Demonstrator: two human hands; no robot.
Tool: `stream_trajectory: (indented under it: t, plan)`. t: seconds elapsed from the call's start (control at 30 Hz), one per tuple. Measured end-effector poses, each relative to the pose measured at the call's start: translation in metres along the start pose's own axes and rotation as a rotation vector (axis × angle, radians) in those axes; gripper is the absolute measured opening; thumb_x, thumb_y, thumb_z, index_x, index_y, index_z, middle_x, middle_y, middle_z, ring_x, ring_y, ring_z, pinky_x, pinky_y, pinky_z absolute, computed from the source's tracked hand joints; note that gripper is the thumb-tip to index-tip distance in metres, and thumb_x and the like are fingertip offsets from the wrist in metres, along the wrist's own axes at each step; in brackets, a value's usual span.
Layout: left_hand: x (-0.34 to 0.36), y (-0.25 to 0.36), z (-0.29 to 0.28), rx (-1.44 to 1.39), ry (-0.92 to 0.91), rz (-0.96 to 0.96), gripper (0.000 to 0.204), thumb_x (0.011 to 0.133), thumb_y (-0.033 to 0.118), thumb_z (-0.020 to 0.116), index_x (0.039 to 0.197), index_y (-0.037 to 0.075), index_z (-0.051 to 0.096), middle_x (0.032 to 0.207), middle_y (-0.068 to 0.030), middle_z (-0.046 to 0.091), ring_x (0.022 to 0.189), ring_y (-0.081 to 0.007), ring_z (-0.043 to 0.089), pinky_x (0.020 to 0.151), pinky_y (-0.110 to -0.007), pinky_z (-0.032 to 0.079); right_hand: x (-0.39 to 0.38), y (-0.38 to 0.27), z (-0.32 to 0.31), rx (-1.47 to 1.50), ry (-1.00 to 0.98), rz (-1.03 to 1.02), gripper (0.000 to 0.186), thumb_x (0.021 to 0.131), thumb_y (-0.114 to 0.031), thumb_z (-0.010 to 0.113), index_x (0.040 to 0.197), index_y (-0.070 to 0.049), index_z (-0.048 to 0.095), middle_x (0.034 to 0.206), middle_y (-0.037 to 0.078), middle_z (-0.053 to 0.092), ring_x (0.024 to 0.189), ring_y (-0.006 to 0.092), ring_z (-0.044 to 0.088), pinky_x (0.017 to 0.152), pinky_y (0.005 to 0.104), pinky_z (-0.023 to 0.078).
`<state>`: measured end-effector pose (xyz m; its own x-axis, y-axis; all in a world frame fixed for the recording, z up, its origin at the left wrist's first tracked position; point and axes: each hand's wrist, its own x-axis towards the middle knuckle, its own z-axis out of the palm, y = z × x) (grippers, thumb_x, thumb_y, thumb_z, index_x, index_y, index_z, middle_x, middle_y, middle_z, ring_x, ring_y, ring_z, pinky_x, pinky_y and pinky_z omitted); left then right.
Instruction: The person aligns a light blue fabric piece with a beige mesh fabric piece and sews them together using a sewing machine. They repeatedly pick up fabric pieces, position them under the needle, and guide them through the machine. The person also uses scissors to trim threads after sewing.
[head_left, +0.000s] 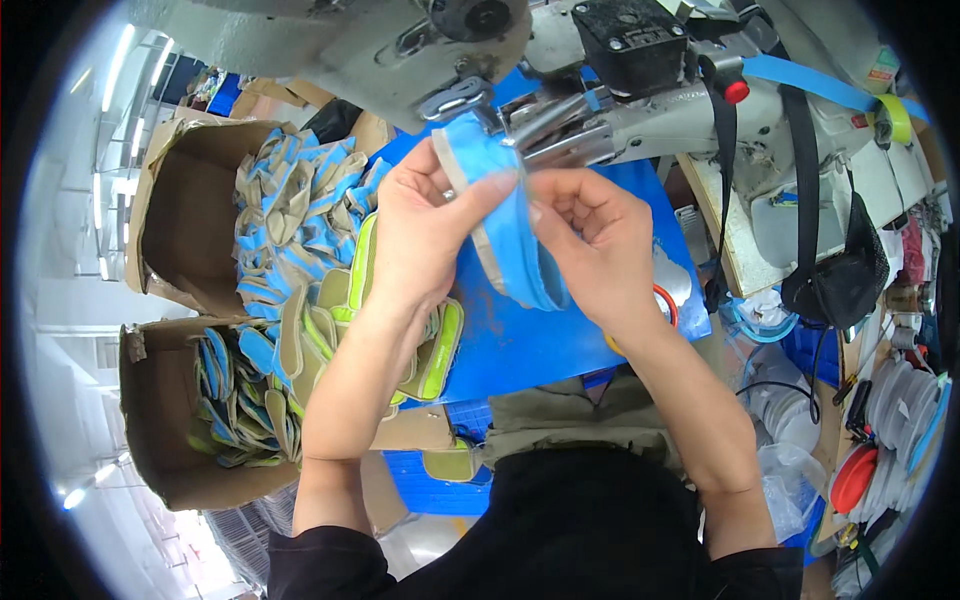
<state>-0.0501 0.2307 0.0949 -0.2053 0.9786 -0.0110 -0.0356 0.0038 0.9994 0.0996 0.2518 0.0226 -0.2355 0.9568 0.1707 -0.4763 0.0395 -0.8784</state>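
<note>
A curved blue fabric band with a beige edge [511, 255], shaped like a slipper upper, hangs below the sewing machine head [465, 98]. My left hand [420, 225] is closed on its left side, the thumb lying across the blue face. From the other side, my right hand [607, 245] pinches the band's edge between thumb and fingers, the other fingers curled in. The top end of the band reaches up to the machine's metal parts; whether it is under the presser foot I cannot tell. Slight blur covers the fingertips.
Left of the blue work table [480, 360], a heap of blue and beige fabric pieces [300, 205] spills by a cardboard box [180, 215]. A lower box [155, 420] holds several sole-shaped pieces; lime-edged ones [437, 350] lie near my left forearm. Blue tape [810, 83] crosses at the upper right.
</note>
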Motion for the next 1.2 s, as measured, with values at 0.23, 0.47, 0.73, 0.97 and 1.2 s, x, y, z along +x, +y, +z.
stream_trajectory:
  t: [0.23, 0.47, 0.73, 0.97, 1.2]
  plan:
    - [0.006, 0.0, -0.011, 0.023, -0.074, -0.002, 0.038, 0.086, 0.0, 0.08, 0.121, 0.001, 0.064, 0.105, -0.0077, 0.076, 0.094, -0.0127, 0.071, 0.089, -0.03, 0.057, -0.005, 0.006, -0.003, -0.086, -0.025, -0.139, 0.02, 0.089, -0.007, 0.077, 0.108, 0.0, 0.072, 0.088, 0.005, 0.074, 0.077, 0.01, 0.068, 0.07, 0.026, 0.054]
    - [0.014, -0.008, -0.027, -0.057, -0.2, -0.01, 0.032, 0.092, 0.006, 0.076, 0.121, 0.002, 0.065, 0.107, -0.0071, 0.076, 0.094, -0.0135, 0.072, 0.087, -0.029, 0.058, -0.002, 0.021, -0.002, -0.017, -0.038, -0.091, 0.02, 0.088, -0.007, 0.078, 0.106, -0.001, 0.071, 0.087, 0.003, 0.073, 0.076, 0.0079, 0.065, 0.068, 0.0252, 0.052]
    - [0.013, -0.003, -0.016, -0.164, -0.074, -0.032, 0.021, 0.098, 0.013, 0.07, 0.115, 0.001, 0.066, 0.101, -0.0058, 0.075, 0.088, -0.0122, 0.072, 0.077, -0.027, 0.06, -0.002, 0.016, -0.002, 0.026, -0.052, 0.026, 0.017, 0.09, -0.004, 0.077, 0.105, 0.001, 0.071, 0.089, 0.005, 0.074, 0.078, 0.0079, 0.067, 0.071, 0.0243, 0.054]
    - [0.01, 0.004, -0.006, -0.212, -0.022, -0.065, 0.016, 0.097, 0.011, 0.069, 0.111, 0.003, 0.066, 0.099, -0.005, 0.074, 0.084, -0.0105, 0.072, 0.074, -0.027, 0.06, -0.003, -0.004, -0.006, 0.117, -0.096, 0.165, 0.016, 0.094, -0.005, 0.074, 0.108, 0.002, 0.07, 0.09, 0.006, 0.075, 0.079, 0.0079, 0.069, 0.071, 0.0233, 0.056]
    - [0.015, 0.012, -0.008, -0.297, -0.003, -0.087, 0.024, 0.096, 0.008, 0.069, 0.118, 0.001, 0.062, 0.105, -0.007, 0.073, 0.09, -0.0132, 0.072, 0.077, -0.029, 0.06, 0.008, -0.032, -0.005, 0.181, -0.145, 0.292, 0.021, 0.095, -0.007, 0.074, 0.111, 0.004, 0.069, 0.096, 0.008, 0.075, 0.083, 0.0083, 0.069, 0.075, 0.0231, 0.056]
